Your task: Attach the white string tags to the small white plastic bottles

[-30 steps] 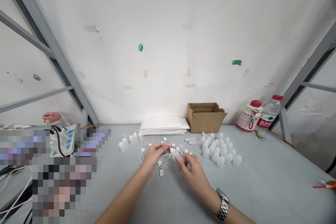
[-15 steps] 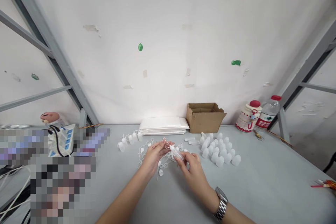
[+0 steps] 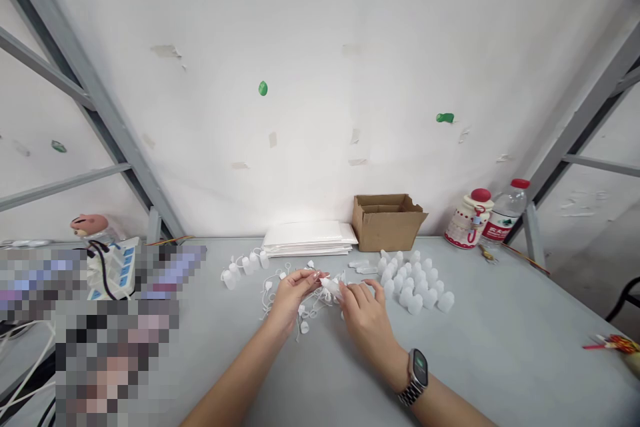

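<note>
Between my hands is a small translucent white bottle with a white cap end toward the left. My left hand pinches its cap end with thumb and fingertips. My right hand, with a watch on its wrist, is closed around the body, which its fingers partly hide. Loose white caps with thin white cords lie in a tangle beneath and around the hands. To the right stand many small frosted white bottles in a cluster. Several similar pieces with cord loops stand in a row at the left.
Behind the hands lie a stack of white envelopes and an open cardboard box. A white-and-red flask and a water bottle stand at back right. A power strip with cables sits at left, beside a blurred area.
My right hand has turned over the bottle, its back now facing up and covering more of the body. My left hand has stayed at the cap end. The view shifted slightly.
</note>
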Motion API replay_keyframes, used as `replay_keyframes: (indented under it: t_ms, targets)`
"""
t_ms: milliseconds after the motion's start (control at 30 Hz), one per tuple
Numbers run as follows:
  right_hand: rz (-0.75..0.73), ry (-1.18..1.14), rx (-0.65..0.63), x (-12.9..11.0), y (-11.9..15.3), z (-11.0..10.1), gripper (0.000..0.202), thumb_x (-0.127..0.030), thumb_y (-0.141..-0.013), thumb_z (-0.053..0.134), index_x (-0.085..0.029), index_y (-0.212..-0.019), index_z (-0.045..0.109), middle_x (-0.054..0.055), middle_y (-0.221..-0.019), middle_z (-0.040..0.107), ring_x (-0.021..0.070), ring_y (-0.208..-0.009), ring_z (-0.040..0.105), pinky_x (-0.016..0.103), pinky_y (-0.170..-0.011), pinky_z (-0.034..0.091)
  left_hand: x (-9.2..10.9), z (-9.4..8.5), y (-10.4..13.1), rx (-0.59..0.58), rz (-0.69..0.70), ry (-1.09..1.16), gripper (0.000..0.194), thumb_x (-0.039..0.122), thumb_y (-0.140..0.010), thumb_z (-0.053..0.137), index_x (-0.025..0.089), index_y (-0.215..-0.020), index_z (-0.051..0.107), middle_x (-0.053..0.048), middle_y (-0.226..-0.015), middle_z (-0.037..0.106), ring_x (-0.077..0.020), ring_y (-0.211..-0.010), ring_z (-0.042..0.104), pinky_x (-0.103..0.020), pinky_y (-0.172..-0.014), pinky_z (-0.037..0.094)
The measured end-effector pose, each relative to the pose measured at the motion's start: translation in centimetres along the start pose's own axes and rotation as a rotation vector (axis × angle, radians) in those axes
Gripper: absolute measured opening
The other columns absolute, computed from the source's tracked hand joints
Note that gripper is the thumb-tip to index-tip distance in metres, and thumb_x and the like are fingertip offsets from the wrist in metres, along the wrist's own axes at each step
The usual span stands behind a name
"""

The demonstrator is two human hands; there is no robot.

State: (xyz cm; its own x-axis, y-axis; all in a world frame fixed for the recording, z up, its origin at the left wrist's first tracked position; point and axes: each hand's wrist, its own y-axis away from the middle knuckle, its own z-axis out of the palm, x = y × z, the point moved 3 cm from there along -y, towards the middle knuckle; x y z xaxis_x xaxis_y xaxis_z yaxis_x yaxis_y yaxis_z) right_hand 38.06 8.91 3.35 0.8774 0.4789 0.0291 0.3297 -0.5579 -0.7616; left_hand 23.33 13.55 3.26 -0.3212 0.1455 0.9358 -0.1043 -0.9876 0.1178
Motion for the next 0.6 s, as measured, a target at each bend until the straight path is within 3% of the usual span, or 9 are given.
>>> replay_keyframes:
  t_ms: [400, 600]
  targets:
    - [0.073, -0.046, -0.044, 0.27, -0.07, -0.15, 0.026, -0.009, -0.089, 0.033, -0.015, -0.1, 0.056, 0.006, -0.077, 0.063, 0.0167, -0.072, 0.055, 0.041, -0.087, 0.03, -0.48, 0.21, 0.04, -0.015, -0.02, -0.007, 0.03, 0.037, -0.058, 0.074, 0.013, -0.075, 0.069, -0.009, -0.087, 0.071, -0.0217, -0.088, 0.063, -0.034, -0.09, 0.041]
    - [0.094, -0.083, -0.04, 0.03, -0.52, -0.55, 0.022, -0.014, -0.09, 0.037, -0.014, -0.099, 0.057, 0.004, -0.072, 0.064, 0.0171, -0.069, 0.055, 0.04, -0.084, 0.03, -0.39, 0.69, 0.36, -0.022, 0.033, -0.002, 0.029, 0.038, -0.061, 0.071, 0.014, -0.077, 0.069, -0.01, -0.089, 0.071, -0.0222, -0.089, 0.062, -0.035, -0.089, 0.042]
